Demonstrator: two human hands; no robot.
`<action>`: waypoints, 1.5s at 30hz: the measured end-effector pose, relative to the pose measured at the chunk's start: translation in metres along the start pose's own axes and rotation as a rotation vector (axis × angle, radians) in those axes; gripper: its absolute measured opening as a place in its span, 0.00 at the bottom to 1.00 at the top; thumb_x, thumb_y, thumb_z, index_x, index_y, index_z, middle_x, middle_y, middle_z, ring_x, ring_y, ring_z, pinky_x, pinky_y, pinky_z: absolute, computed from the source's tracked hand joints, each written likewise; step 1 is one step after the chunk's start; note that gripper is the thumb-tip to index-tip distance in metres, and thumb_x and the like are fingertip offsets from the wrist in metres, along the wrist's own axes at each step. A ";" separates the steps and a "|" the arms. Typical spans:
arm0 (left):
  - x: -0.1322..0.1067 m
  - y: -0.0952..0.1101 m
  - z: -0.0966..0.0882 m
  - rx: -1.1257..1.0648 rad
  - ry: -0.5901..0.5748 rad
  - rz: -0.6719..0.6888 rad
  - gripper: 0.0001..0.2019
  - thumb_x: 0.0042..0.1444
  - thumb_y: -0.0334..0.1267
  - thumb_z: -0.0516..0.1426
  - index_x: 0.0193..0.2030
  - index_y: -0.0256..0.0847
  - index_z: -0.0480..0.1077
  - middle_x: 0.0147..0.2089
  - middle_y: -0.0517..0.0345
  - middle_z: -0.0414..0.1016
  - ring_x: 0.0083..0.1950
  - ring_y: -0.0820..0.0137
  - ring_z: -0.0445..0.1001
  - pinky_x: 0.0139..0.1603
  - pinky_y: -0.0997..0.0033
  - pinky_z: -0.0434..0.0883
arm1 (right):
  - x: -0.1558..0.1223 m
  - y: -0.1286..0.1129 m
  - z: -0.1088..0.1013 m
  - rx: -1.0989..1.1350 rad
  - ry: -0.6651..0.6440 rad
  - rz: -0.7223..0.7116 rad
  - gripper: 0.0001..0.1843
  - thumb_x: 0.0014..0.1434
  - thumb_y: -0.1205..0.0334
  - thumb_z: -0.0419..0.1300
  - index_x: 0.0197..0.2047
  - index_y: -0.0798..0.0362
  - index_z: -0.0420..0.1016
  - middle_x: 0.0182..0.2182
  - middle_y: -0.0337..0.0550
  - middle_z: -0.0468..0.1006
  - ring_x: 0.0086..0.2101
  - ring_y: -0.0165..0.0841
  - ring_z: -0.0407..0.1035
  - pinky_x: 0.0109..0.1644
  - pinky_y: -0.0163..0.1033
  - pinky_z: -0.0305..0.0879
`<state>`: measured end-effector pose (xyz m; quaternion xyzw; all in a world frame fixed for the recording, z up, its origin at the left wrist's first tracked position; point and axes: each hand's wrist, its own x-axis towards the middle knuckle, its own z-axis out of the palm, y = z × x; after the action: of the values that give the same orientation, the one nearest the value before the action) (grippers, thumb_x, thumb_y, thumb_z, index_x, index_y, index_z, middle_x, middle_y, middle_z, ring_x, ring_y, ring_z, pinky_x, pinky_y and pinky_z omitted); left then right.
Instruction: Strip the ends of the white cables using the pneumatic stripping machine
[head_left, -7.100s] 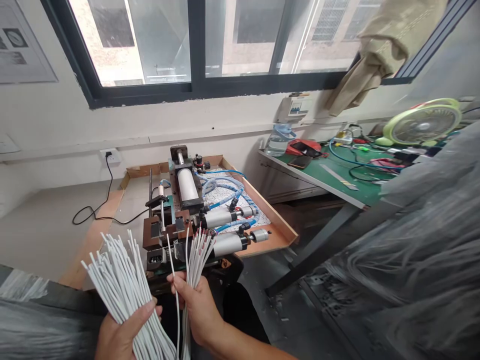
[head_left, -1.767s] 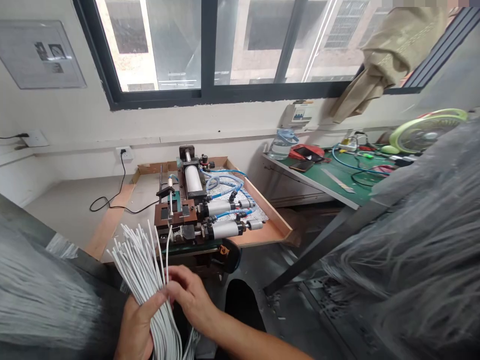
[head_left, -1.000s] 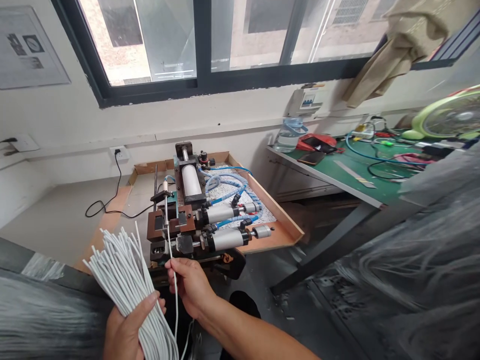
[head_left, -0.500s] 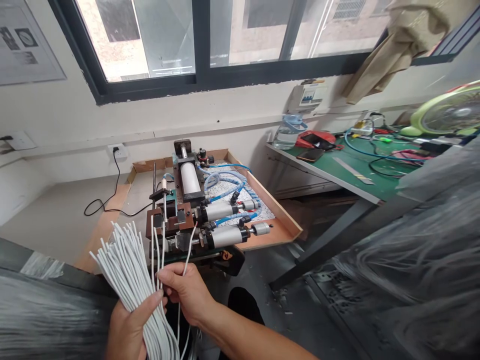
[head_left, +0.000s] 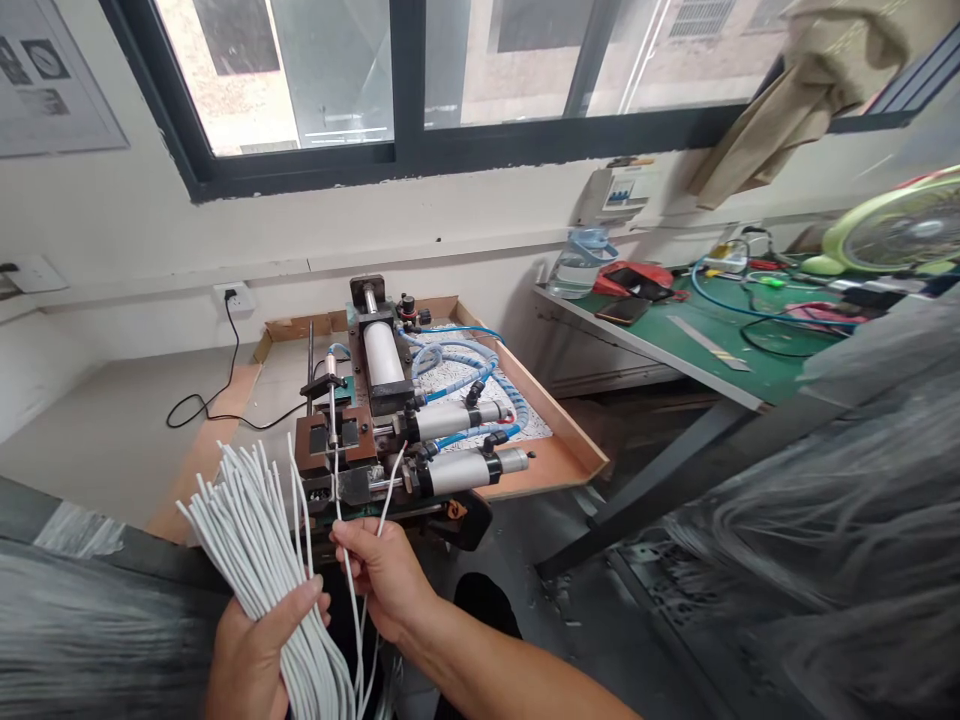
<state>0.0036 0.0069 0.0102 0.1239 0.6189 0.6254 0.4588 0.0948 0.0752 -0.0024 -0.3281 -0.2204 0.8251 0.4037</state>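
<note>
My left hand (head_left: 262, 640) is closed around a thick bundle of white cables (head_left: 251, 530), their ends fanned upward. Two cables stand slightly apart at the bundle's right side. Beside it, my right hand (head_left: 390, 580) pinches a single white cable (head_left: 337, 495) between thumb and fingers. That cable's upper end reaches the front jaws of a pneumatic machine (head_left: 384, 355); its tip is hidden there. A second white cable (head_left: 391, 487) with a reddish bare tip rises behind the right hand's fingers, apparently held in the same hand.
The machine sits in a wooden-edged tray (head_left: 570, 440) with blue air hoses (head_left: 450, 350) and scraps. To the right, a green table (head_left: 705, 320) carries a water jug (head_left: 581, 265), a phone (head_left: 622, 310) and a fan (head_left: 900, 230). Plastic-wrapped stacks flank both sides.
My right hand has moved slightly forward and right, away from the bundle, bringing one cable to the jaws. The machine's two front piston rods have shifted left. My left hand stays nearly still.
</note>
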 end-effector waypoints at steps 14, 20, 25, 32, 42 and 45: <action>-0.001 -0.002 -0.001 -0.040 -0.044 -0.011 0.12 0.32 0.31 0.63 0.28 0.34 0.71 0.26 0.53 0.75 0.27 0.66 0.72 0.32 0.64 0.69 | -0.007 0.007 -0.004 -0.063 0.006 -0.120 0.11 0.43 0.60 0.60 0.21 0.61 0.67 0.15 0.37 0.66 0.13 0.18 0.52 0.14 0.26 0.38; -0.001 0.000 0.001 -0.020 0.009 0.005 0.13 0.32 0.31 0.63 0.29 0.33 0.70 0.23 0.54 0.74 0.25 0.66 0.72 0.29 0.66 0.70 | 0.001 0.001 0.000 0.009 0.037 -0.030 0.10 0.40 0.61 0.61 0.21 0.60 0.66 0.15 0.37 0.66 0.13 0.18 0.51 0.14 0.25 0.36; -0.003 0.002 0.003 -0.012 0.037 0.047 0.13 0.31 0.31 0.63 0.27 0.34 0.68 0.20 0.58 0.72 0.22 0.67 0.71 0.26 0.67 0.69 | 0.006 -0.001 0.002 0.045 -0.027 0.047 0.11 0.40 0.60 0.61 0.20 0.60 0.66 0.13 0.33 0.61 0.13 0.18 0.49 0.14 0.25 0.39; -0.008 0.000 0.002 0.022 -0.097 0.039 0.15 0.33 0.32 0.62 0.32 0.32 0.70 0.27 0.52 0.75 0.28 0.63 0.72 0.30 0.64 0.69 | -0.003 0.004 0.005 -0.070 -0.184 0.043 0.13 0.37 0.58 0.64 0.21 0.58 0.66 0.11 0.32 0.60 0.11 0.22 0.53 0.13 0.28 0.47; -0.004 -0.009 -0.008 -0.034 -0.008 -0.053 0.11 0.32 0.31 0.63 0.28 0.33 0.70 0.26 0.51 0.75 0.31 0.60 0.73 0.34 0.62 0.69 | -0.018 0.009 -0.014 -0.113 -0.037 -0.088 0.11 0.42 0.60 0.61 0.24 0.61 0.70 0.16 0.38 0.67 0.15 0.18 0.52 0.16 0.26 0.39; -0.007 -0.004 -0.004 -0.009 0.007 -0.038 0.11 0.32 0.31 0.63 0.27 0.33 0.69 0.23 0.53 0.74 0.27 0.63 0.73 0.31 0.63 0.70 | -0.013 0.005 -0.012 -0.094 -0.035 -0.056 0.10 0.40 0.61 0.61 0.23 0.61 0.70 0.15 0.36 0.65 0.14 0.18 0.51 0.15 0.26 0.37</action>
<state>0.0065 -0.0018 0.0088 0.1079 0.6197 0.6200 0.4690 0.1066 0.0626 -0.0090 -0.3260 -0.2750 0.8078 0.4069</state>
